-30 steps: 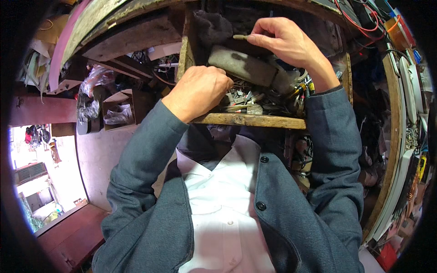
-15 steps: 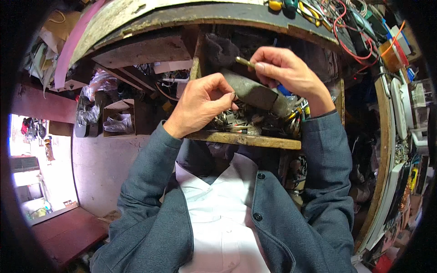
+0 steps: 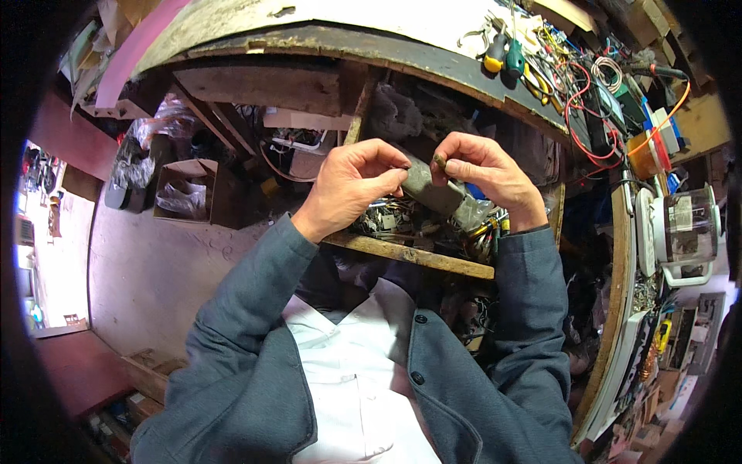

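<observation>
My left hand (image 3: 349,185) hovers over the left side of an open wooden drawer (image 3: 417,257), thumb and fingertips pinched together; a tiny dark thing shows at the tips, too small to name. Opposite it, a short gap away, my right hand (image 3: 488,175) grips a slim brass-coloured rod (image 3: 440,161), seen almost end-on, between thumb and fingers. Beneath both hands lies a grey-green rounded object (image 3: 433,190), partly covered by them. Small metal parts (image 3: 385,218) fill the drawer's front left, and clear plastic wrap (image 3: 473,212) sits at its right.
Above the drawer runs a worn bench edge (image 3: 325,43). Screwdrivers (image 3: 495,54), pliers and red cables (image 3: 572,116) crowd its right side. A cardboard box (image 3: 185,193) holding plastic bags stands on the left. Far right is a clear jug-like container (image 3: 690,226).
My right hand has come down, and the rod has turned from pointing up-left to nearly end-on. My left hand stays pinched. The whole view has shifted, showing more of the bench.
</observation>
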### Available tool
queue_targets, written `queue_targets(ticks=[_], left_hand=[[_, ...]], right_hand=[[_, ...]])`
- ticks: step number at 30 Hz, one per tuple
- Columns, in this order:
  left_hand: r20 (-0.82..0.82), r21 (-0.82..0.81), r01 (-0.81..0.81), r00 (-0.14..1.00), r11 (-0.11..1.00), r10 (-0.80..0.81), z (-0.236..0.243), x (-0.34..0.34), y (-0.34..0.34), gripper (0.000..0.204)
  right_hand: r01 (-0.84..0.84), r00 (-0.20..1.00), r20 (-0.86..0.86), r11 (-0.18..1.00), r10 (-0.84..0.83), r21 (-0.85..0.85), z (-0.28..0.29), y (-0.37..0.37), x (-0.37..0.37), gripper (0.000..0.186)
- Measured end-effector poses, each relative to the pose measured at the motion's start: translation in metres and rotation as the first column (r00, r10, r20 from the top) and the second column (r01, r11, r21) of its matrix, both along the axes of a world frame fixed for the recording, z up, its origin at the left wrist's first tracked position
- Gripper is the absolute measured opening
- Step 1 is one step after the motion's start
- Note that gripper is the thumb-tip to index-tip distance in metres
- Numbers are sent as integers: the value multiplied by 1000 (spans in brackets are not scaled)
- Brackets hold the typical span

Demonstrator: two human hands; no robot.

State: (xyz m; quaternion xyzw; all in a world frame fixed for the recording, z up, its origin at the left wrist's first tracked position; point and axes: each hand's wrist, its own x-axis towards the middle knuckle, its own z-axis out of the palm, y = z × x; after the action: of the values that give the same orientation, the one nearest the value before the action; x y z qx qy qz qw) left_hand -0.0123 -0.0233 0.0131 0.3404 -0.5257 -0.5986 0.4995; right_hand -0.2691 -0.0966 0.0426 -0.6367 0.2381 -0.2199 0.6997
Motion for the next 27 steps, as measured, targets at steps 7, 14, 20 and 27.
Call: queue_targets(ticks=[7, 14, 20, 27], left_hand=[[6, 0, -13, 1000, 1000, 13, 2, 2, 1, 13], [41, -62, -59, 997, 996, 62, 0, 3, 1, 13], [-22, -81, -61, 998, 995, 59, 0, 5, 0, 13], [-55, -13, 64, 996, 998, -65, 1, 5, 2, 16]], right_hand=[[31, 999, -36, 999, -32, -4, 4, 4, 3, 20], [-16, 999, -43, 1000, 16, -7, 0, 0, 1, 22], [-23, 999, -45, 1000, 23, 13, 2, 2, 2, 20], [-3, 1000, -23, 1000, 4, 31, -1, 4, 6, 17]])
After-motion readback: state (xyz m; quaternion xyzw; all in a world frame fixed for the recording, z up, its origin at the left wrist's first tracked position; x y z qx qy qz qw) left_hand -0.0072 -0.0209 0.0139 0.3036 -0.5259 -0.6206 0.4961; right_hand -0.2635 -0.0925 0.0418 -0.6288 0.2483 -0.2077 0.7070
